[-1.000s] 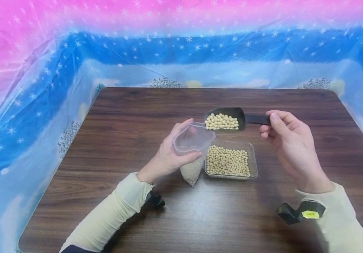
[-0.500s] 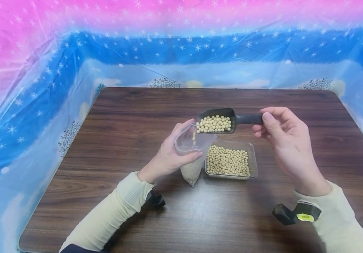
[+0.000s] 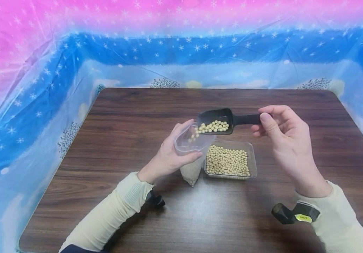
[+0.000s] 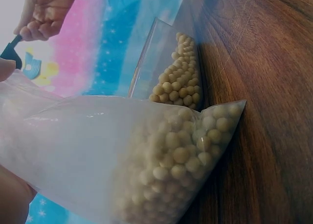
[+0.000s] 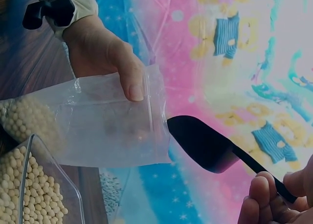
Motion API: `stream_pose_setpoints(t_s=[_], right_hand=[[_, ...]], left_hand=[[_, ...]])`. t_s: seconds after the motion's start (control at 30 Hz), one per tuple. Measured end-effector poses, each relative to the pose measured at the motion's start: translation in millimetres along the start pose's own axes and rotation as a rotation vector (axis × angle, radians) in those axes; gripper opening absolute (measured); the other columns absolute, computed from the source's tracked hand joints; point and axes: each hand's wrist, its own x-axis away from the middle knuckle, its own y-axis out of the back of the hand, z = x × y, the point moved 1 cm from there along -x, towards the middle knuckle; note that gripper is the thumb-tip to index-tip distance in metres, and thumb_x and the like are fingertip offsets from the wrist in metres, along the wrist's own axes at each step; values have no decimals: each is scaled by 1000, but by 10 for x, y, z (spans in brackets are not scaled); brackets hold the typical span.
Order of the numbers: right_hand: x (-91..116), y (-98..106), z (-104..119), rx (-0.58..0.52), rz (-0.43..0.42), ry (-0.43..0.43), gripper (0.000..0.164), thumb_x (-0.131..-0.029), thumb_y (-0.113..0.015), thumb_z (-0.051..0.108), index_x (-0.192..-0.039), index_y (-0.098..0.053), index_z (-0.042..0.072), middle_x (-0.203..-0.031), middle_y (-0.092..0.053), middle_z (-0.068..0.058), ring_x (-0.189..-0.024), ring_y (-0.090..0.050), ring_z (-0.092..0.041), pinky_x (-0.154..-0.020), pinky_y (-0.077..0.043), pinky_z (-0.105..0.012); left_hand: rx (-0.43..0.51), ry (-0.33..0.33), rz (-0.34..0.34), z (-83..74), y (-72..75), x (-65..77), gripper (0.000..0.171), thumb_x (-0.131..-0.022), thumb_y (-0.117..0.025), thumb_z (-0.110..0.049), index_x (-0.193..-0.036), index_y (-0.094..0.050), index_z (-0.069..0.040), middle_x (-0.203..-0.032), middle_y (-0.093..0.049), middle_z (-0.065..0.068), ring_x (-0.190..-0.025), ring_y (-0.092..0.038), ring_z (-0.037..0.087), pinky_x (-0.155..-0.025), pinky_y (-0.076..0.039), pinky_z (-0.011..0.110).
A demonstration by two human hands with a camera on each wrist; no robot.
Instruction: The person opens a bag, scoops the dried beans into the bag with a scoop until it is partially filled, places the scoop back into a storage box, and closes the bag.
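Observation:
My left hand (image 3: 169, 154) grips a clear plastic bag (image 4: 88, 136) near its mouth, thumb in front and fingers behind, holding the mouth spread. Pale round beans, like soybeans, fill the bag's lower part, and its bottom corner meets the table. With my right hand (image 3: 290, 147) I pinch the handle of a black scoop (image 3: 219, 116) between thumb and fingers. The scoop tilts left, its lip at the bag's mouth, and beans (image 3: 194, 135) slide off it into the bag. Some beans stay in the scoop. In the right wrist view the scoop's dark underside (image 5: 205, 141) shows.
A clear rectangular container (image 3: 253, 165) holding many of the same beans stands on the brown wooden table (image 3: 131, 119), just right of the bag. A patterned pink and blue cloth (image 3: 181, 45) hangs around the table's far and left sides.
My right hand has moved slightly left and tipped the scoop over the bag's mouth. Beans have begun falling in, and fewer lie in the scoop. The left hand and bag have stayed in place.

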Motion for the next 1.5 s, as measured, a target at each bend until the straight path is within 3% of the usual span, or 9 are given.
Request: stream_pose_setpoints(t_s=[0.3,0.47,0.53,0.7,0.8,0.93,1.13,1.23,1.5], right_hand=[[19,-6,33,-1,4,39,13,-95,-60,5,-105,-62,-2,-75,-67,-11,-66,-66,-16,-67,-57,-24],[60,-11,63,152,16,120,16,-95,-61,5,-108,-62,-4,-79,-68,-9,-70,-65,-15,-68,-56,-21],[82,-20,80,178,-6,170,18,-94,-61,3,-109,-61,-7,-80,-69,-8,-70,-66,-15,-68,-55,-20],[118,5,152,84,-148,290,19,-92,-60,-3,-109,-61,-13,-82,-70,-10,-67,-65,-15,-64,-54,-21],[151,77,204,181,-241,319,20,-93,-61,-1,-110,-63,-11,-81,-69,-9,-65,-64,-12,-63,-53,-19],[223,193,190,419,-288,291,20,-95,-61,8,-109,-66,-5,-79,-68,0,-65,-62,-6,-60,-49,-14],[311,267,-21,750,-196,360,15,-92,-64,8,-104,-69,0,-72,-63,-3,-59,-46,4,-52,-33,-9],[344,262,-116,846,-150,411,13,-89,-67,4,-102,-68,1,-68,-61,-5,-56,-40,-1,-49,-30,-13],[413,132,-275,984,11,482,14,-88,-62,3,-101,-66,-2,-81,-67,-12,-63,-59,-24,-54,-50,-39]], left_hand=[[-17,-21,-3,14,-1,-1,82,-76,-80,-2,-146,-40,-13,-121,-50,6,-109,-52,20,-91,-53,35],[9,-47,-11,26,-8,3,82,-76,-80,1,-146,-40,-11,-121,-50,7,-110,-53,21,-95,-51,36],[7,-53,-13,29,-8,4,82,-76,-80,2,-146,-40,-11,-121,-51,9,-111,-53,22,-96,-50,37],[7,-59,-14,32,-13,5,82,-76,-79,2,-146,-40,-11,-121,-50,12,-112,-53,26,-95,-51,39],[23,-55,-14,37,-16,6,82,-76,-79,3,-146,-40,-11,-121,-50,12,-112,-53,27,-93,-52,39],[35,-49,-11,44,-17,1,82,-76,-79,3,-147,-39,-11,-121,-50,11,-112,-53,26,-93,-53,38],[25,-39,-11,40,-10,7,82,-76,-79,2,-147,-39,-11,-121,-50,12,-113,-53,26,-94,-51,39],[25,-40,-10,36,-11,9,82,-76,-79,3,-146,-39,-11,-121,-50,12,-113,-53,27,-95,-51,40],[31,-47,-13,37,-21,-3,82,-76,-79,3,-146,-40,-11,-121,-50,12,-113,-53,27,-94,-52,40]])
